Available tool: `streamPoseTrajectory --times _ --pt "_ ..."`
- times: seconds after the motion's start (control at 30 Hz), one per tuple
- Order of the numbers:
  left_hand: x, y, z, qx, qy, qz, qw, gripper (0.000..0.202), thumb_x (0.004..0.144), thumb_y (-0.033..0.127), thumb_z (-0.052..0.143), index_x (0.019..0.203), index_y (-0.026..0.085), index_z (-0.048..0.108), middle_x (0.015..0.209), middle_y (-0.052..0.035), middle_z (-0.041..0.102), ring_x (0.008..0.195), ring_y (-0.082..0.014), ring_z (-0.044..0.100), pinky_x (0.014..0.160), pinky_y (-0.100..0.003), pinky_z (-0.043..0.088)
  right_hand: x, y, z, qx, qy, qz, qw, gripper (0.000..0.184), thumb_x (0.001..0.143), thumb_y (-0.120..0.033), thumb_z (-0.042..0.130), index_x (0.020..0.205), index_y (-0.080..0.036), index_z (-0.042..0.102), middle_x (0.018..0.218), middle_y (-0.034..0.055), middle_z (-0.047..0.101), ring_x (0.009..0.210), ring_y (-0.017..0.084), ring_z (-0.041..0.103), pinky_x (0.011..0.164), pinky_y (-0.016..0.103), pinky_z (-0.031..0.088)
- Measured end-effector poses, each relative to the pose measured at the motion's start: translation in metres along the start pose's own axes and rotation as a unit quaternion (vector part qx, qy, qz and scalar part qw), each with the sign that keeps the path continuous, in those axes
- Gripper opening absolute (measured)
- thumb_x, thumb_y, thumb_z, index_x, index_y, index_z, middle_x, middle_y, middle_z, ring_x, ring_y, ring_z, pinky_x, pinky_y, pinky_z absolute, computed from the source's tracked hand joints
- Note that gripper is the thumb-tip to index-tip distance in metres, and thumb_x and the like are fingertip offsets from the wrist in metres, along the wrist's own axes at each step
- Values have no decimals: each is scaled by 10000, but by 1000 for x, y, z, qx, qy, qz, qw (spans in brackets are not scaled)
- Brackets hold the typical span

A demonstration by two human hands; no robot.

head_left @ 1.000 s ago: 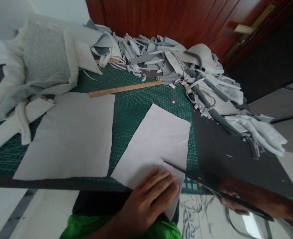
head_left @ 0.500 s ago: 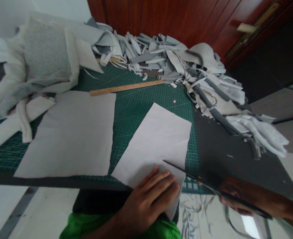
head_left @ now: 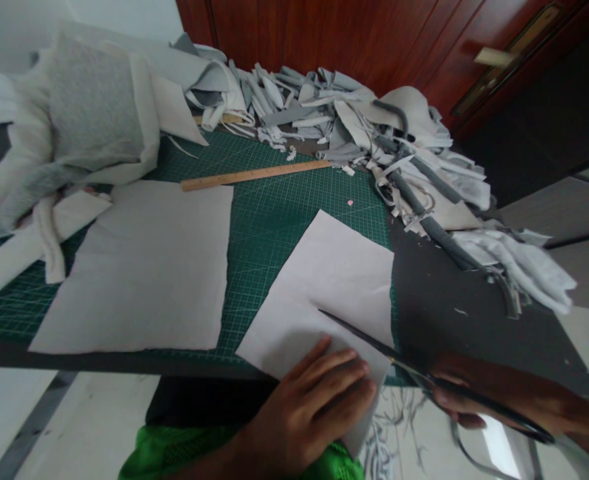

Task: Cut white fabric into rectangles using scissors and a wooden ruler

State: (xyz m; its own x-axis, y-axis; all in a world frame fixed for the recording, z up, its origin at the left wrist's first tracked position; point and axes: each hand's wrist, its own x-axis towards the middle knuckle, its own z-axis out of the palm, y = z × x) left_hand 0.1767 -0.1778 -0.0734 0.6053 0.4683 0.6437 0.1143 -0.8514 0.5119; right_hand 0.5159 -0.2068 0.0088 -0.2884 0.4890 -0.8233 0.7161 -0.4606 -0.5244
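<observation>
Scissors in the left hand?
No, the scissors are in the right hand, while the left hand lies flat on the pale sheet.

A fabric-cutting workroom: a green cutting mat [head_left: 279, 230] on a dark table [head_left: 454, 327], a wooden ruler [head_left: 254, 175] on the mat, and heaped grey fabric offcuts [head_left: 324, 113] against a reddish wooden door [head_left: 374, 40].

A reddish-brown wooden door [head_left: 319, 40] with a brass lever handle [head_left: 493, 57] fills the upper right, beside a white wall [head_left: 119, 12] at upper left; a pale floor [head_left: 89, 420] shows along the bottom.
</observation>
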Motion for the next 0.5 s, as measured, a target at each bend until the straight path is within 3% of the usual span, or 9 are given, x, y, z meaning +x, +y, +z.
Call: streamPoseTrajectory --times 0.13,0.37,0.5 --pt "1 2 0 -4 -4 -3 1000 337 1145 175 407 1364 95 649 1405 -105 720 1501 -229 513 1315 -518 376 1 -9 0 -27 -27 68 997 707 870 -918 477 853 -215 551 807 20 578 733 168 472 701 323 384" --pt "1 3 -1 -3 -5 -5 1000 323 1145 186 426 1367 106 648 1402 -93 726 1499 -230 519 1311 -517 382 5 -5 4 16 -24 30 999 696 880 -903 499 877 -208 534 781 -14 499 696 134 426 655 283 342" --pt "1 3 -1 -4 -7 -6 1000 340 1154 204 398 1376 111 639 1387 -100 734 1486 -229 537 1308 -511 384 8 -11 8 45 -41 14 998 753 810 -962 520 845 -210 514 736 -28 456 654 118 393 613 274 308"
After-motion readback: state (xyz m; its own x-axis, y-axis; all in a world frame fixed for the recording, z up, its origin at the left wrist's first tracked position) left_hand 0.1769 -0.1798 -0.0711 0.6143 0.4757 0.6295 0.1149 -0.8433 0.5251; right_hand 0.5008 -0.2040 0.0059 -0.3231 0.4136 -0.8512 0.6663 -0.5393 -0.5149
